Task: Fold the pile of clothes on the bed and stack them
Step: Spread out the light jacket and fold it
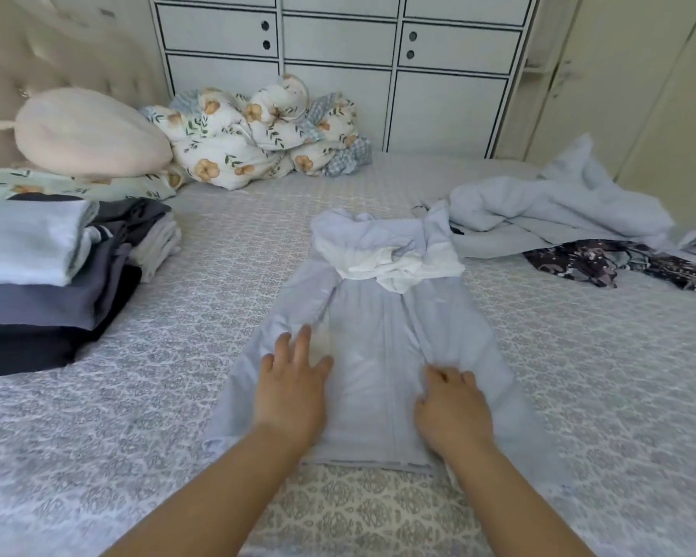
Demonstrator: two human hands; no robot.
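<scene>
- Left hand [294,389], fingers straight and spread, presses flat on the pale blue zip-front garment [378,355], probably smoothing it for folding.
- Right hand [451,408], fingers bent, rests on the cloth at 3 o'clock of the left; I cannot tell whether it pinches a fold.
- One garment lies spread mid-bed [137,436].
- One folded stack [49,275] at 9 o'clock.
- Unfolded clothes [559,211] wait at 2 o'clock; at least two.

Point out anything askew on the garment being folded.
The light blue garment lies flat under both hands, but its white-lined hood is bunched and crumpled at the top instead of smoothed.
</scene>
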